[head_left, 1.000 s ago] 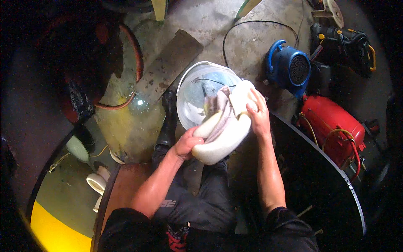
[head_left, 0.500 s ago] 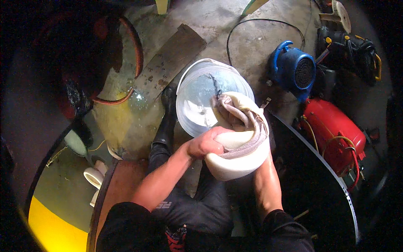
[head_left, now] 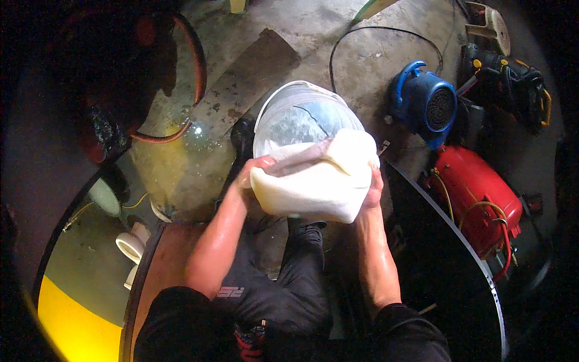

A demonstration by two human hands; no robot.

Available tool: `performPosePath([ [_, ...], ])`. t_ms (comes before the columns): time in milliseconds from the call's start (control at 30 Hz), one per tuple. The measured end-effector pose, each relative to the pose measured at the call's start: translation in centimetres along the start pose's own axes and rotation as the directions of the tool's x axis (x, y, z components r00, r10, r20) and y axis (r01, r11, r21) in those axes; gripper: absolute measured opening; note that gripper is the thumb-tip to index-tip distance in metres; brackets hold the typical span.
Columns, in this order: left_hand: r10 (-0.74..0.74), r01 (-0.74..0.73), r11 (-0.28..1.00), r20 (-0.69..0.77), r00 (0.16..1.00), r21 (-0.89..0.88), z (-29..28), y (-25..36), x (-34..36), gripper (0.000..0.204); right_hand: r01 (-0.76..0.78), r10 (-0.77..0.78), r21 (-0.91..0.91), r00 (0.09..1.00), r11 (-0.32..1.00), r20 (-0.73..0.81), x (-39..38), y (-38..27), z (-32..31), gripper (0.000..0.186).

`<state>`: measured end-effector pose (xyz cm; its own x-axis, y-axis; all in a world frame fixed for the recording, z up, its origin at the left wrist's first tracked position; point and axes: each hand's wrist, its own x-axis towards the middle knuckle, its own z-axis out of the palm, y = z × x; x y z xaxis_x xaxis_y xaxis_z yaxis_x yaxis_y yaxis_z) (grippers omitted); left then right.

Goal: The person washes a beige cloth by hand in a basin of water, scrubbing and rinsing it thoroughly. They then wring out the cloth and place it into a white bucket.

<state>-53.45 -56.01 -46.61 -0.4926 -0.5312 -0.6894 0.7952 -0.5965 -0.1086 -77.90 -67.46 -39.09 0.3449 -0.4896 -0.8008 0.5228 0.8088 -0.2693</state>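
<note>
Between both hands I hold a thick cream-white cloth [head_left: 313, 193], folded over on itself, with a mauve-grey side showing in the fold. My left hand [head_left: 254, 174] is closed on its left edge, thumb on top. On the opposite edge my right hand [head_left: 374, 188] grips it, most of its fingers hidden behind the cloth. Just beyond stands a translucent white bucket [head_left: 289, 123] with a white handle; the cloth covers its near part. A dark line shows inside the bucket.
At right sit a blue blower [head_left: 429, 101], a red tank [head_left: 479, 196] with hoses, and a black machine [head_left: 503, 78]. An orange hose [head_left: 200, 72] curves at left. A flat board [head_left: 253, 72] lies on the concrete floor, and a black cable [head_left: 386, 28] loops behind.
Both hands have spread apart, and the rolled cloth has opened into a wider fold. It has shifted left over the bucket's near part. My left hand moved left and slightly away from me.
</note>
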Motion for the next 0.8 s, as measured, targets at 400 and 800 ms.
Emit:
performPosePath([
  [400, 0.392, -0.368, -0.204, 0.420, 0.819, 0.907, 13.2, 1.7, -1.9, 0.115, 0.338, -0.093, -0.862, 0.940, 0.378, 0.328, -1.1, -2.5, 2.5, 0.036],
  [800, 0.489, -0.522, 0.696, 0.207, 0.847, 0.492, 13.3, -2.8, 0.1, 0.073, 0.525, -0.277, -0.808, 0.845, 0.268, 0.458, -0.8, -4.4, 6.1, 0.083],
])
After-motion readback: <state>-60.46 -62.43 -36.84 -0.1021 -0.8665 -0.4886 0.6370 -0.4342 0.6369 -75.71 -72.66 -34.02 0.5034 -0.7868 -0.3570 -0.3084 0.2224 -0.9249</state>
